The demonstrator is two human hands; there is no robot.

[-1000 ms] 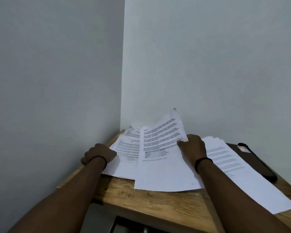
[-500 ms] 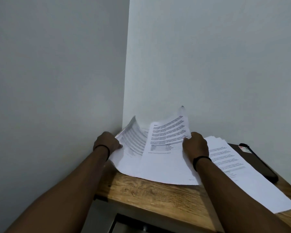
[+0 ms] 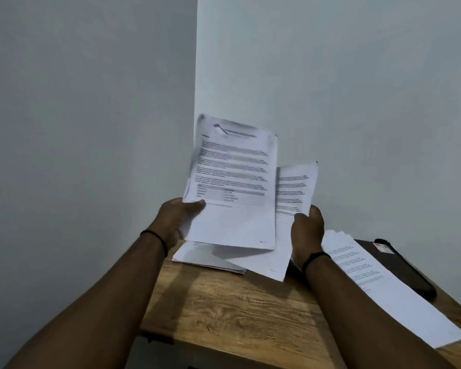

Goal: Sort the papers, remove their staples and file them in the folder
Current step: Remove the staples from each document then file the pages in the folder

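Your left hand [image 3: 175, 222] fingers pinch the raised sheet [image 3: 234, 182] at its 8 o'clock edge; right hand [image 3: 308, 230] grips another sheet [image 3: 294, 190]. Light, floppy paper: support near corners.

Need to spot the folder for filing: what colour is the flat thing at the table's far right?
Dark brown, nearly black folder, seen in the head view.

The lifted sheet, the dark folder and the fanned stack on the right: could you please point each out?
lifted sheet [image 3: 234, 182], head view, printed middle.
dark folder [image 3: 407, 272], head view, bare cover.
fanned stack [image 3: 378, 288], head view, top page.
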